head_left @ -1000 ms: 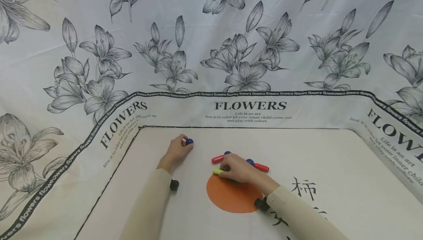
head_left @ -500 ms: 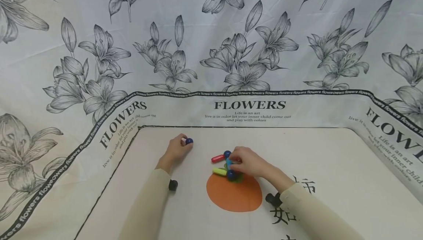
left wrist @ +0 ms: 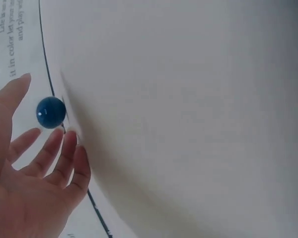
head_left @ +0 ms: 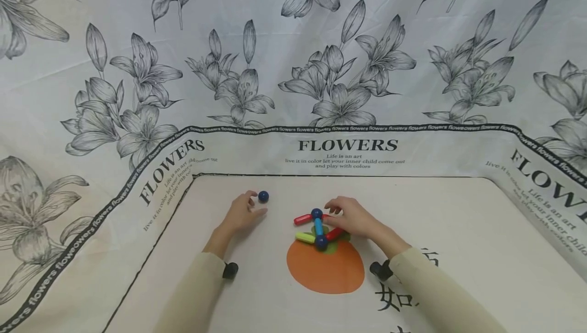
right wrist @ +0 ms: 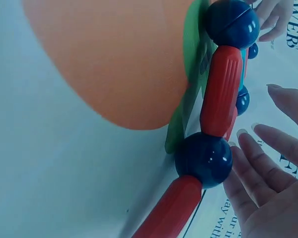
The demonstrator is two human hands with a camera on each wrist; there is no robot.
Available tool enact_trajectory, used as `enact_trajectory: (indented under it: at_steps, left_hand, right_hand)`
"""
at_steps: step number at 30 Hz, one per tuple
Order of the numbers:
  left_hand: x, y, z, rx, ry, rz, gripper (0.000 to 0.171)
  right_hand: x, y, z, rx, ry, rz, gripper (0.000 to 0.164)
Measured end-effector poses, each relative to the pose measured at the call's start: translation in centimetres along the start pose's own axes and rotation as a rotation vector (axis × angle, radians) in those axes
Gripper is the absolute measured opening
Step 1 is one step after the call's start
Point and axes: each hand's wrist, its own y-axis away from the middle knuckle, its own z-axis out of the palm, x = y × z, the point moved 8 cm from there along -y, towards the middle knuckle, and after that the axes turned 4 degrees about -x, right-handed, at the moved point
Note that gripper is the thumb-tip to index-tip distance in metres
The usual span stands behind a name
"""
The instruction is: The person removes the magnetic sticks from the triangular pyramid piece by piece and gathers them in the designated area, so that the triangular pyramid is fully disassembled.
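Note:
In the head view, my left hand (head_left: 240, 214) is beside a loose dark blue ball (head_left: 263, 197). Its thumb and fingers are spread, with a gap around the ball (left wrist: 51, 112) in the left wrist view. My right hand (head_left: 355, 216) hovers at the right side of a joined set of rods and blue balls. This set has a light blue rod (head_left: 318, 227) between two balls, a yellow-green rod (head_left: 304, 237) and several red rods (head_left: 302, 219). In the right wrist view, loosely extended fingers lie close to a blue ball (right wrist: 203, 159); contact is unclear. My right hand hides part of the set.
An orange persimmon picture (head_left: 325, 269) with green leaves is printed on the white tabletop (head_left: 458, 210), below the set. Black characters (head_left: 394, 297) lie to its right. A flower-printed curtain (head_left: 344, 68) rises behind the table.
My left hand has let go of the blue ball and drawn back left. My right hand has released the light blue rod and moved right, uncovering more of the joined set.

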Motion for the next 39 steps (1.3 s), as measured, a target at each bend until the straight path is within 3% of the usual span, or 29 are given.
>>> enact_trajectory:
  at_steps: [5, 13, 19, 29, 39]
  left_hand:
    - [1.6, 0.9, 1.0, -0.061, -0.038, 0.031, 0.059]
    - [4.8, 1.9, 3.7, -0.210, -0.054, 0.063, 0.055]
    - [6.7, 1.6, 5.6, -0.295, -0.028, 0.113, 0.050]
    - [8.4, 0.0, 7.2, -0.347, -0.035, 0.123, 0.031]
    - [8.7, -0.3, 7.6, -0.366, -0.014, 0.044, 0.020]
  right_hand:
    - [0.7, -0.7, 0.2, -0.002, -0.029, 0.052, 0.039]
    - [1.2, -2.1, 1.3, -0.047, -0.031, 0.112, 0.039]
    - [1.7, -2.7, 2.1, -0.073, -0.035, 0.145, 0.039]
    - [1.7, -3.6, 2.2, -0.044, -0.021, 0.150, 0.030]
    - [1.9, -3.7, 2.2, -0.048, -0.028, 0.146, 0.029]
